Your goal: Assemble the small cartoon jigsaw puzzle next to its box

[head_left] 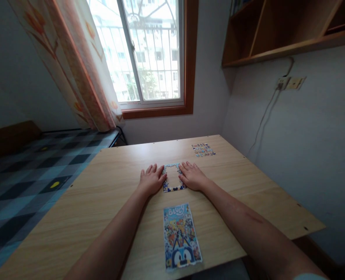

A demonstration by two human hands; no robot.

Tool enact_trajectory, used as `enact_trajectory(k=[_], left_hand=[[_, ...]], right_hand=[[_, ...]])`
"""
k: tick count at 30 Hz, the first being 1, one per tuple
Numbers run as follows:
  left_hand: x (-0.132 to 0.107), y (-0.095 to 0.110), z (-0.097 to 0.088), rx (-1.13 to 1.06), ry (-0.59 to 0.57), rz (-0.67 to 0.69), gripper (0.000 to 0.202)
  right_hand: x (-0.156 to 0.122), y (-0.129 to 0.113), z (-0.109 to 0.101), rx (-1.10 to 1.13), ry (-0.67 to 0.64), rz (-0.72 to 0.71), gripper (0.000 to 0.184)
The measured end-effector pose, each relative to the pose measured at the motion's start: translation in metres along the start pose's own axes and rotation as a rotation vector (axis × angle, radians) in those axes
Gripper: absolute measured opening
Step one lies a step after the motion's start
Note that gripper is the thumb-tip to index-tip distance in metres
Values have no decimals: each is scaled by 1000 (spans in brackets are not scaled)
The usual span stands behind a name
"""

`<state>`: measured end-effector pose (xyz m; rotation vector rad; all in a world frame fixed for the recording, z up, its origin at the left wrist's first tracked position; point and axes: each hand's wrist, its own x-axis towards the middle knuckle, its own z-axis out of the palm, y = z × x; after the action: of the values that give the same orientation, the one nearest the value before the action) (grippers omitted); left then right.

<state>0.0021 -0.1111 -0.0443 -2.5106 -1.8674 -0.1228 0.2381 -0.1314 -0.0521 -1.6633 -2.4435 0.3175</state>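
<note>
A jigsaw puzzle border [175,189] lies on the wooden table, its pieces joined into an upright rectangle with bare wood inside. My left hand [152,179] rests flat on the left side of this frame, fingers spread. On the opposite side, my right hand [193,177] lies flat with its fingertips over the right edge pieces. Parts of both sides are hidden under the fingers. Nearer to me is a colourful picture card or box [181,237] marked "Bluey", with a blue cartoon dog at its bottom. Loose puzzle pieces [203,150] sit in rows beyond my right hand.
The wooden table [108,217] has its right edge near a wall with a socket [295,83] and hanging cable. A bed with a checked cover [52,171] stands to the left. Behind are a curtain [84,70] and a window; a shelf [277,35] hangs upper right.
</note>
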Motion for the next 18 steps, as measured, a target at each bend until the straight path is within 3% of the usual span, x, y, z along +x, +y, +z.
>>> enact_trajectory(k=[7, 18], left_hand=[[0, 1, -1, -9, 73, -107, 59], [0, 1, -5, 20, 35, -128, 59]], right_hand=[[-3, -7, -4, -18, -10, 9, 69], [-6, -18, -7, -10, -12, -15, 70]])
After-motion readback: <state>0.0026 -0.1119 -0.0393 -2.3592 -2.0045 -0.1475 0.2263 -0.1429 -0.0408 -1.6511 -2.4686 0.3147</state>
